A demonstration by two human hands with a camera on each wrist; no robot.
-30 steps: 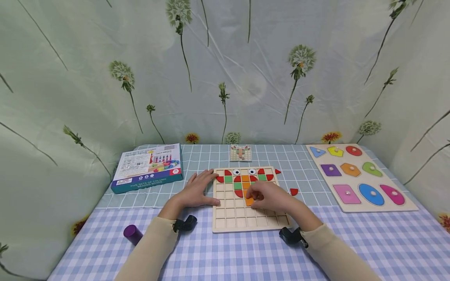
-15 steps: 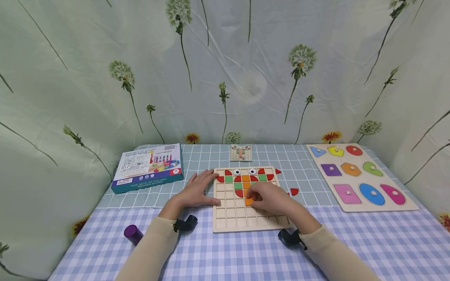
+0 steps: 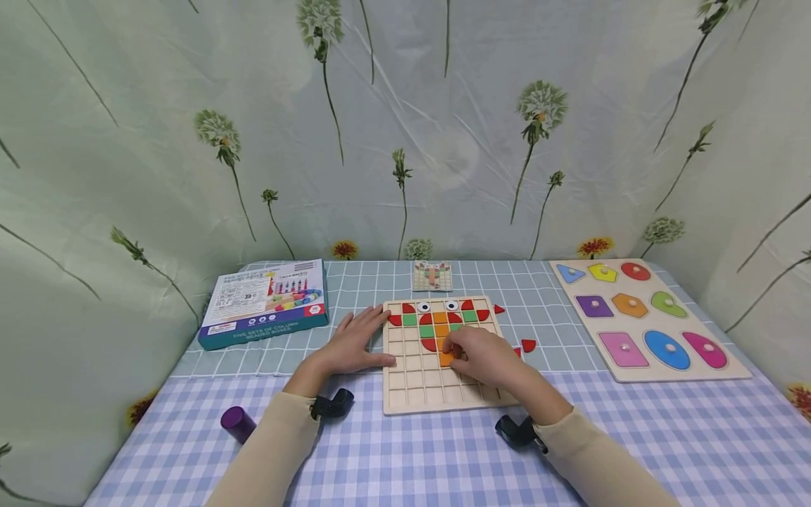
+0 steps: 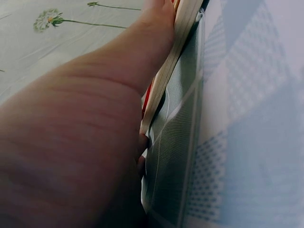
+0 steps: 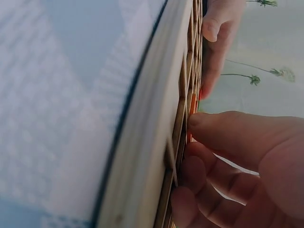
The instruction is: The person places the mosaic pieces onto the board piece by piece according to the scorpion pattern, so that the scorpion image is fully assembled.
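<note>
A wooden grid board [image 3: 418,384] lies on the table, with red, green and orange tiles and two eye tiles forming a figure in its upper part. My left hand [image 3: 357,343] rests along the board's left edge, fingers spread and thumb on the rim. Over the board's middle, my right hand [image 3: 484,355] has its fingers curled and pinches an orange square tile [image 3: 446,360] at the bottom of the orange column. In the right wrist view the thumb [image 5: 223,130] touches the orange tile's edge; the fingers hide part of the board.
Loose red pieces [image 3: 529,345] lie right of the board. Behind it is a small pattern card [image 3: 433,276]. A box [image 3: 262,303] stands at the back left, a purple cylinder [image 3: 237,424] by the left forearm. A shape-puzzle board [image 3: 652,320] lies at the right.
The board has shifted slightly away from me, and my right wrist has moved a little left. A red piece beside the right hand has come into sight. The left hand keeps its hold.
</note>
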